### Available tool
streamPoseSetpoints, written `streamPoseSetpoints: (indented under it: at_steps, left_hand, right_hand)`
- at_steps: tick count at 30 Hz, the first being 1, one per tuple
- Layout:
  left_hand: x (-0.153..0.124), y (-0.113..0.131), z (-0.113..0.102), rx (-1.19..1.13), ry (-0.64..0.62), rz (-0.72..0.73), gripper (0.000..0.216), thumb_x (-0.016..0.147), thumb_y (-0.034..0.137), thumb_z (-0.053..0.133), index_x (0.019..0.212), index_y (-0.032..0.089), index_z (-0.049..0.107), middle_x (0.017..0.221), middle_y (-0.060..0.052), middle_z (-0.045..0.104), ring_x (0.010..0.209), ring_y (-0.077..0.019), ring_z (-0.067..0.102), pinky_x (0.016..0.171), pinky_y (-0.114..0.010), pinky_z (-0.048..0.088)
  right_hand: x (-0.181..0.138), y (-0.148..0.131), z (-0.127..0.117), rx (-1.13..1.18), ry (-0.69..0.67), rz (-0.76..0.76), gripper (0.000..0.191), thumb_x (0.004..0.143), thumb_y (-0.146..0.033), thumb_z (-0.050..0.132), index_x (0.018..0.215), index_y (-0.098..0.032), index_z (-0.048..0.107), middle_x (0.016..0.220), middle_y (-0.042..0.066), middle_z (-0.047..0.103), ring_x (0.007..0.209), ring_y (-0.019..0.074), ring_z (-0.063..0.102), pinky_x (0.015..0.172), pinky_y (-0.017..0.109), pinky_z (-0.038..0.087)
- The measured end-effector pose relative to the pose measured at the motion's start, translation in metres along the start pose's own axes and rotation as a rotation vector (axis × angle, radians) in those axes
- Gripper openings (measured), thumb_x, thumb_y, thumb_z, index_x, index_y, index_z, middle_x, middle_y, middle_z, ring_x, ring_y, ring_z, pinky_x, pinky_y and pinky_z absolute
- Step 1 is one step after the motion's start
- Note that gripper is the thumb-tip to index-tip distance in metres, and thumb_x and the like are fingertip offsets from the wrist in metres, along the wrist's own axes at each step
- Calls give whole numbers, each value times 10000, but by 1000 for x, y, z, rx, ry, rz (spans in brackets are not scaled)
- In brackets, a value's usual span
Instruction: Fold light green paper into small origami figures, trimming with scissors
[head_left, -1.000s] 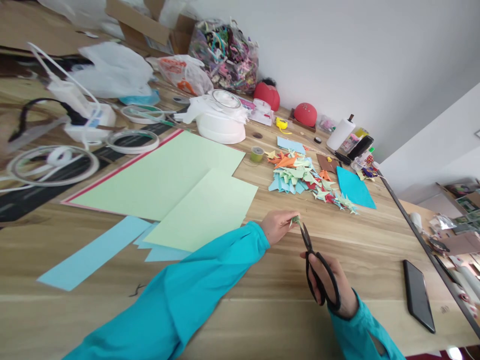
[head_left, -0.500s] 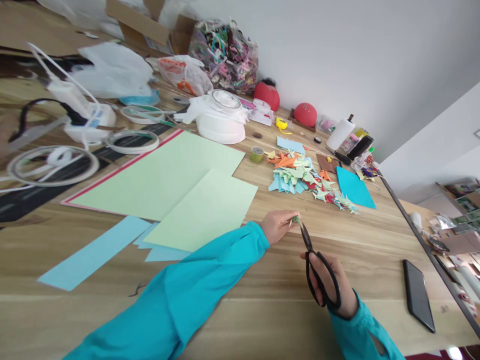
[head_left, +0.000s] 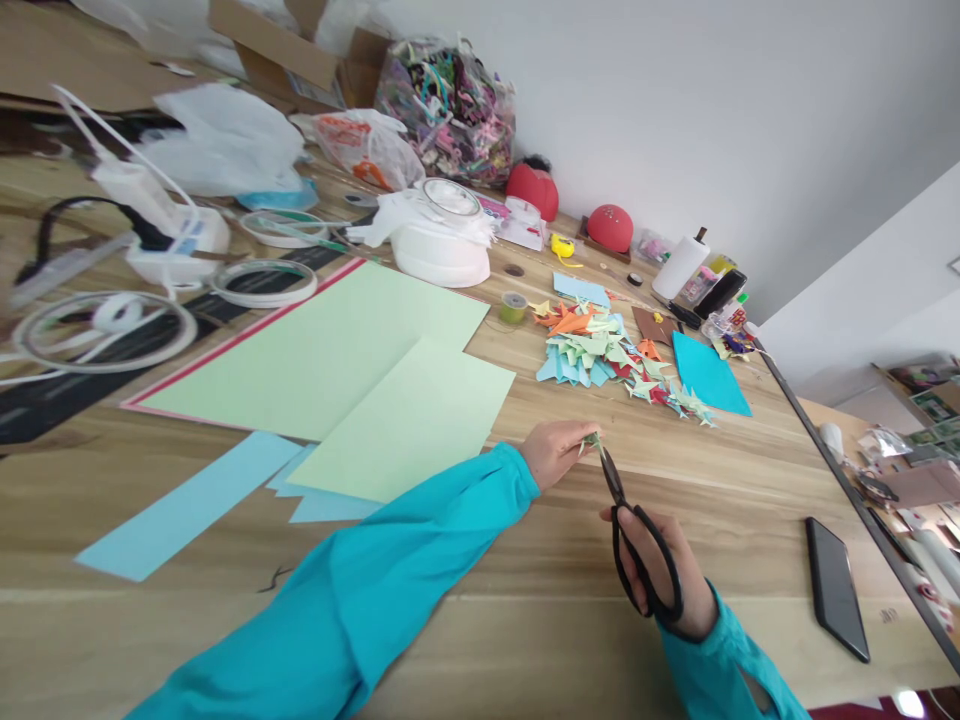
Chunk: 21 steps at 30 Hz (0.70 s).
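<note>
Between the fingertips of my left hand [head_left: 556, 452] is a small folded piece of green paper [head_left: 591, 440]. My right hand [head_left: 675, 570] grips black-handled scissors [head_left: 613, 480] through the loops. The blade tips meet the edge of the green piece; whether they cut into it is too small to tell. Just beyond the hands lies a pile of folded paper shapes [head_left: 592, 350] in orange, green, blue and red. Left of my left hand, pale green sheets [head_left: 420, 420] overlap some blue paper, with a blue strip [head_left: 187, 505] beside them.
A black phone [head_left: 836, 590] lies near the table's right edge. A turquoise sheet [head_left: 711, 373] is beside the pile, and a roll of green tape [head_left: 513, 307] stands left of it. White cable coils and a power strip [head_left: 176, 250] occupy the far left.
Both hands stay almost where they were. The small green paper has turned slightly at the scissors' tips.
</note>
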<state>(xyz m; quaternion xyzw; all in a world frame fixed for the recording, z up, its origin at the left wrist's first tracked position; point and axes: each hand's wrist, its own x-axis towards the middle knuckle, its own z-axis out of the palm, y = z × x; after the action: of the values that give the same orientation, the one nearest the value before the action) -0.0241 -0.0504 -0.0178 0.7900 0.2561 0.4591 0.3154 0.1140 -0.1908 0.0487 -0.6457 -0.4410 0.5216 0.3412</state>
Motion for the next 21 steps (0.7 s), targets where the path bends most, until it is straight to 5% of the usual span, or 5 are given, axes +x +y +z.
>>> streamPoseSetpoints:
  at_steps: [6, 17, 21]
  left_hand:
    - [-1, 0, -1, 52, -27, 25, 250, 887, 295, 441, 999, 180, 632, 940, -50, 695, 866, -148, 647, 761, -221, 489]
    - [0, 1, -3, 62, -48, 41, 254, 893, 280, 422, 1002, 180, 630, 954, -55, 691, 866, -150, 646, 766, -223, 491]
    - [0, 1, -3, 50, -45, 34, 258, 892, 285, 424, 1003, 176, 630, 957, -58, 691, 869, -151, 646, 766, -222, 491]
  right_hand:
    - [1, 1, 0, -33, -2, -6, 528, 795, -610, 453, 590, -130, 531, 368, -71, 367, 238, 33, 322, 231, 143, 223]
    - [0, 2, -1, -41, 1, -13, 520, 791, -614, 456, 629, -127, 543, 380, -73, 370, 242, 37, 333, 230, 149, 202]
    - [0, 1, -1, -9, 7, -11, 514, 790, -604, 471, 794, -106, 596, 386, -81, 382, 241, 35, 328, 231, 142, 212]
